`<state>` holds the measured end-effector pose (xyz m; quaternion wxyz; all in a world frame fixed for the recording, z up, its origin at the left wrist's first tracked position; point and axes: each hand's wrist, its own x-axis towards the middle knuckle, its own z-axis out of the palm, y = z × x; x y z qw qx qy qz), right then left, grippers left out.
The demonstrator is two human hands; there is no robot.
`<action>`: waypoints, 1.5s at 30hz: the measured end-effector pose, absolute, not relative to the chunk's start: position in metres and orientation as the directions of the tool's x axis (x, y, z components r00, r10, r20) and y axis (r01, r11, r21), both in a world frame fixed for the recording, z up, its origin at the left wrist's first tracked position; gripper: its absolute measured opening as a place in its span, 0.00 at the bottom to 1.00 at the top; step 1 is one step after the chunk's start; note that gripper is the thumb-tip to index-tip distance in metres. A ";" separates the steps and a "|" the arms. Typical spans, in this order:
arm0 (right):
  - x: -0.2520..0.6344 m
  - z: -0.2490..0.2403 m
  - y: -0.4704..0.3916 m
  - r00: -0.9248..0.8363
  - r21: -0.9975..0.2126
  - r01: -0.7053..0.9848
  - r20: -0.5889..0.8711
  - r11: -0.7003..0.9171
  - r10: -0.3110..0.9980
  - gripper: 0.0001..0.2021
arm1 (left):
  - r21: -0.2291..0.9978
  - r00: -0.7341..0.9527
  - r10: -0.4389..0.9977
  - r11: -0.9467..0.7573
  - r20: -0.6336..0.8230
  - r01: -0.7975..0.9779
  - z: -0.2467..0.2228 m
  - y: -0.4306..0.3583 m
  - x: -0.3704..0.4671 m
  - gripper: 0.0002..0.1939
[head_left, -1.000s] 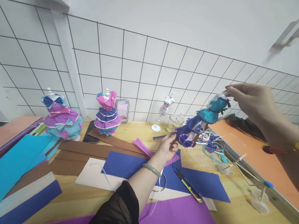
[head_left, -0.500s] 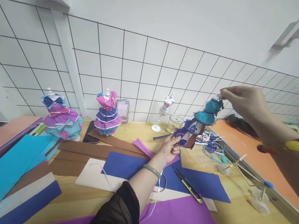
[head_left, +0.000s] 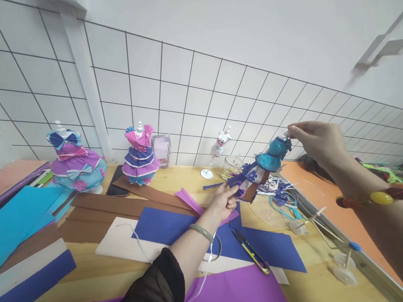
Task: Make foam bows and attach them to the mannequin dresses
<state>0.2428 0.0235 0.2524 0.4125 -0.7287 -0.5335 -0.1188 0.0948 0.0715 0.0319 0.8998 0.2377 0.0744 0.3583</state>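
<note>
Tilted between my hands is a small dress form in a doll dress (head_left: 268, 161), teal at the top with dark blue, white and brown parts below. My right hand (head_left: 316, 142) pinches the neck end of the form at the upper right. The skirt's lower edge is held in the closed fingers of my left hand (head_left: 224, 203). Below my left hand, yellow-handled thread snips (head_left: 251, 251) lie on dark blue sheets (head_left: 278, 247). A pink-purple strip (head_left: 189, 201) is beside my left wrist.
Two dressed doll forms, one with bows (head_left: 77, 161) and one tiered (head_left: 140, 154), stand at the back left. A bare patterned mini form (head_left: 220, 143) stands near a clear jar (head_left: 231, 165). Purple sheets (head_left: 240, 295), brown strips (head_left: 97, 210), cord scraps (head_left: 278, 190) and small stands (head_left: 344, 271) lie about.
The whole view has shifted slightly, so things appear a little further left. Both hands keep their hold on the doll dress form, which stays tilted much as before.
</note>
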 end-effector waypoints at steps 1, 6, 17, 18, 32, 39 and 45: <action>0.243 0.253 0.023 0.410 -0.480 0.872 0.607 -0.097 0.681 0.14 | 0.476 0.732 0.680 0.630 0.043 -0.613 0.031 0.072 0.095 0.19; 0.240 0.256 0.021 0.416 -0.470 0.874 0.599 -0.121 0.684 0.15 | 0.432 0.728 0.683 0.639 0.061 -0.636 0.029 0.073 0.095 0.17; 0.238 0.255 0.024 0.402 -0.475 0.874 0.586 -0.103 0.704 0.14 | 0.467 0.665 0.746 0.595 -0.019 -0.654 0.025 0.079 0.097 0.18; 0.238 0.255 0.024 0.402 -0.477 0.873 0.583 -0.102 0.706 0.14 | 0.471 0.657 0.753 0.589 -0.027 -0.656 0.025 0.079 0.097 0.19; 0.229 0.254 0.020 0.416 -0.472 0.869 0.541 -0.145 0.731 0.14 | 0.489 0.559 0.825 0.521 -0.080 -0.700 0.018 0.084 0.100 0.19; 0.222 0.253 0.019 0.395 -0.517 0.851 0.507 -0.096 0.766 0.14 | 0.498 0.546 0.829 0.527 -0.123 -0.689 0.016 0.088 0.100 0.18; 0.223 0.249 0.020 0.393 -0.519 0.850 0.511 -0.090 0.764 0.12 | 0.498 0.553 0.823 0.537 -0.130 -0.681 0.014 0.089 0.101 0.17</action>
